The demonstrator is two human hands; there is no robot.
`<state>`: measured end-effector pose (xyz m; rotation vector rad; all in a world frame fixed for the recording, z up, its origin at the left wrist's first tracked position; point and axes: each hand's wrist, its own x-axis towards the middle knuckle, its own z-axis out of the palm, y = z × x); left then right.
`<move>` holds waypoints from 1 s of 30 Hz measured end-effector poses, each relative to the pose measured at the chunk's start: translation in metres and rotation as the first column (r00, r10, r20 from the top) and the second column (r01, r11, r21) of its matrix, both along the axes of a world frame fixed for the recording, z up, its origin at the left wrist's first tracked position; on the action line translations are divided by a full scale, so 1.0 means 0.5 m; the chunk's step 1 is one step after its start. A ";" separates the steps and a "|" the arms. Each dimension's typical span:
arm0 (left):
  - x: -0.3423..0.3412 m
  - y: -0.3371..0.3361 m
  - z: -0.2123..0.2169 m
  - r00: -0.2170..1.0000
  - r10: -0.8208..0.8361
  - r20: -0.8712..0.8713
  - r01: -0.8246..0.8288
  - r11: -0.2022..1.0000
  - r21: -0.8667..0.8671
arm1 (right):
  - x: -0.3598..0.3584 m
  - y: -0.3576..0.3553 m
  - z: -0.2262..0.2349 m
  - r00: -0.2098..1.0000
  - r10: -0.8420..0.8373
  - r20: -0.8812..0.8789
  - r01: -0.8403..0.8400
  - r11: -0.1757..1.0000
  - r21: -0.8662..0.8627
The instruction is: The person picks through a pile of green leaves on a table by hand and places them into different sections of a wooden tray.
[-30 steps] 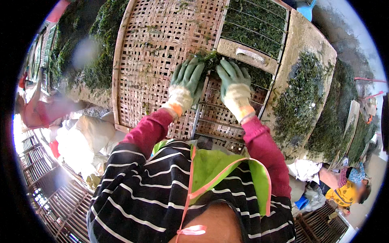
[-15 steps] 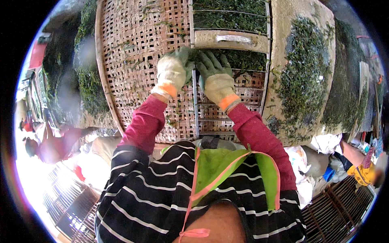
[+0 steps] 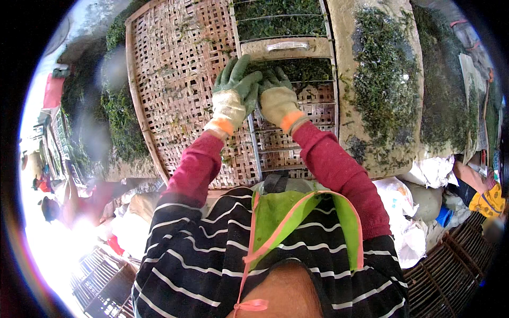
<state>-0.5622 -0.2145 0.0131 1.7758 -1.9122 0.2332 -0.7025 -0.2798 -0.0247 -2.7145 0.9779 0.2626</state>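
Lying beside right fingers (image 3: pixel 282 78): seaweed (image 3: pixel 314 69)

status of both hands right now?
Left hand: open, fingers extended over the woven mat.
Right hand: over the metal frame; cannot tell whether it grips any greens.

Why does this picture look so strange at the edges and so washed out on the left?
Head view: the fisheye lens bends straight lines and leaves a black rim; glare burns out the lower left around the slatted rack; pale, blurry smudges, perhaps lens marks, veil green plant matter at left; the left hand looks fairly sharp.
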 end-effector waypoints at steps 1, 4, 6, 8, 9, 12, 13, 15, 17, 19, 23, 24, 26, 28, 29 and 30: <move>0.001 -0.009 -0.020 0.999 0.032 -0.035 -0.033 0.999 -0.002 | -0.021 0.005 0.003 0.983 0.023 0.181 0.007 0.987 -0.161; 0.010 -0.005 -0.040 0.990 0.066 -0.121 -0.068 0.998 -0.015 | -0.063 0.013 0.039 0.930 -0.046 0.366 0.119 0.976 -0.181; -0.003 0.016 -0.026 0.971 0.096 -0.221 -0.089 0.995 0.040 | -0.093 0.023 0.084 0.823 -0.086 0.561 0.201 0.968 -0.147; 0.004 0.047 -0.039 0.923 0.125 -0.364 -0.144 0.989 -0.024 | -0.091 0.021 0.087 0.798 -0.053 0.601 0.184 0.970 -0.158; 0.012 0.063 -0.048 0.912 0.147 -0.383 -0.169 0.985 -0.024 | -0.079 0.017 0.079 0.788 -0.031 0.615 0.163 0.974 -0.160; 0.042 0.104 -0.072 0.936 0.234 -0.263 -0.223 0.972 0.072 | -0.018 0.014 0.074 0.965 0.028 0.260 -0.007 0.997 -0.081; 0.026 0.091 -0.062 0.958 0.236 -0.165 -0.217 0.968 0.124 | -0.016 0.000 -0.043 0.959 0.053 0.279 0.037 0.951 -0.308; 0.027 0.074 -0.063 0.961 0.276 0.001 -0.272 0.946 0.174 | 0.003 0.001 -0.058 0.958 0.102 0.267 0.037 0.882 -0.470; 0.047 0.042 -0.055 0.969 0.242 0.049 -0.246 0.938 0.242 | -0.023 0.022 -0.021 0.979 0.085 0.186 -0.011 0.931 -0.364; 0.084 0.003 -0.089 0.979 0.148 0.140 -0.177 0.958 0.224 | -0.014 0.011 0.004 0.976 0.069 0.208 -0.023 0.976 -0.217; 0.063 -0.035 -0.008 0.970 0.244 -0.018 -0.196 0.819 0.539 | -0.018 0.012 -0.012 0.943 0.059 0.328 0.001 0.984 -0.180; 0.045 -0.049 0.004 0.963 0.251 -0.096 -0.166 0.838 0.519 | -0.022 0.015 -0.014 0.932 0.058 0.358 0.013 0.981 -0.192; 0.000 -0.084 0.036 0.991 0.130 0.023 -0.122 0.824 0.553 | -0.017 0.017 -0.034 0.950 0.056 0.306 0.010 0.978 -0.210; -0.036 -0.109 0.068 0.995 0.054 0.081 -0.087 0.858 0.506 | -0.004 0.010 0.002 1.000 0.004 -0.013 -0.002 0.977 0.211; -0.050 -0.120 0.110 0.999 0.045 0.002 -0.037 0.808 0.588 | -0.014 0.016 -0.035 0.996 0.074 0.051 -0.074 0.997 -0.001; -0.060 -0.120 0.129 0.988 0.041 -0.151 0.045 0.851 0.524 | -0.021 0.022 -0.049 0.987 0.131 0.091 -0.107 0.968 -0.229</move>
